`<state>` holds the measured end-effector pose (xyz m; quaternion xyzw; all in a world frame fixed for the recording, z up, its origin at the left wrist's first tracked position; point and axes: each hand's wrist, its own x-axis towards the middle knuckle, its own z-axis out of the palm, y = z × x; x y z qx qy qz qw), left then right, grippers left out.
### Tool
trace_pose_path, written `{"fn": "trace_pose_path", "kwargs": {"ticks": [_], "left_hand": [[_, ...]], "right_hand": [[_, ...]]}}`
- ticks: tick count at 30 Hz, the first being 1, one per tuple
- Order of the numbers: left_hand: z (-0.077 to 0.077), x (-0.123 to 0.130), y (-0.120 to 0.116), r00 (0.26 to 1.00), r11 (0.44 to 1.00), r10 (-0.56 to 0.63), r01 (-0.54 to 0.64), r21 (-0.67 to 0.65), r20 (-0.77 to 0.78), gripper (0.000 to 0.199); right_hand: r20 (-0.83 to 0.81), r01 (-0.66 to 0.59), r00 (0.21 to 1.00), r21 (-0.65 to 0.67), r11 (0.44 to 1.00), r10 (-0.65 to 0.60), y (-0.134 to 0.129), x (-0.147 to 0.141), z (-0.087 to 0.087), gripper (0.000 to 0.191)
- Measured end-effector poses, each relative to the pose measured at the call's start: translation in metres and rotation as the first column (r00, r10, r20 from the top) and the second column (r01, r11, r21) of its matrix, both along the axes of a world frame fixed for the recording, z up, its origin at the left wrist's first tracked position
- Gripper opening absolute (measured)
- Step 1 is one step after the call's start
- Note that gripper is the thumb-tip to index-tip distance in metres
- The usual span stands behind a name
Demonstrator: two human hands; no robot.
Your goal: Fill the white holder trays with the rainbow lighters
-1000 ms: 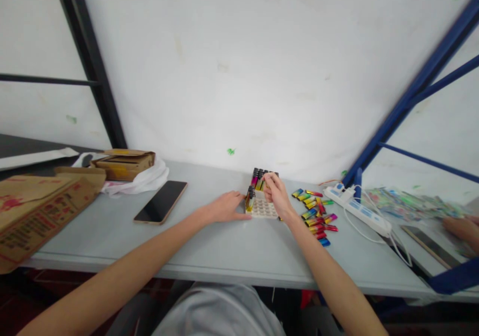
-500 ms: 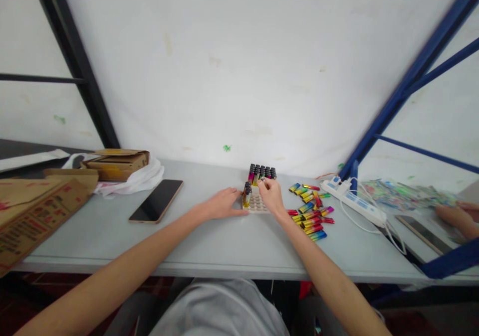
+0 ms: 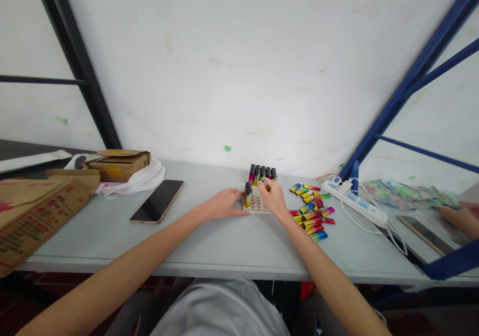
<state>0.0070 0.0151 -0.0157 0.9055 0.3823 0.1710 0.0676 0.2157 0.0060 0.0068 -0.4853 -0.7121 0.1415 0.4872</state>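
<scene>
A pale tray [image 3: 258, 206] with rows of round holes lies on the table in front of me. A few shiny tubes with black tops [image 3: 247, 195] stand upright at its left side. Beside them my left hand [image 3: 224, 203] rests flat, thumb and fingers apart, touching the tray's left edge. Over the tray's right part my right hand [image 3: 272, 195] is closed in a pinch; a small dark bit shows at the fingertips, but its kind is unclear. Behind it, a block of black-topped, colourful tubes [image 3: 256, 175] stands upright, partly hidden by the hand.
Loose metallic, multicoloured tubes [image 3: 312, 216] lie right of the tray. A white power strip [image 3: 355, 201] with cables is farther right. On the left are a phone [image 3: 157, 201], a cardboard box [image 3: 119, 165] and a larger carton [image 3: 45, 211]. Another person's hand [image 3: 460, 219] shows at far right.
Both hands stay almost where they were; the right fingers have shifted very slightly over the tray. The whole view has moved a little.
</scene>
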Motion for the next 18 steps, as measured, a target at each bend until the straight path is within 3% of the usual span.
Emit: {"fn": "trace_pose_path", "kwargs": {"ticks": [6, 10, 14, 18], "left_hand": [[0.003, 0.001, -0.002, 0.999, 1.0, 0.013, -0.013, -0.005, -0.038, 0.056], [0.003, 0.001, -0.003, 0.999, 1.0, 0.007, -0.007, -0.001, -0.048, 0.055], [0.001, 0.0, -0.001, 1.0, 1.0, 0.003, -0.004, -0.011, -0.015, 0.055], [-0.001, 0.0, 0.0, 0.999, 1.0, 0.005, -0.004, 0.002, -0.032, 0.057]], "right_hand": [[0.171, -0.113, 0.981, 0.112, 0.987, 0.093, -0.008, 0.007, 0.011, 0.032], [0.279, -0.206, 0.949, 0.185, 0.961, 0.15, -0.012, 0.012, 0.019, 0.039], [0.384, -0.295, 0.885, 0.025, 0.955, 0.263, -0.013, 0.017, 0.021, 0.048], [0.323, -0.34, 0.874, -0.128, 0.932, 0.363, -0.012, 0.02, 0.018, 0.049]]}}
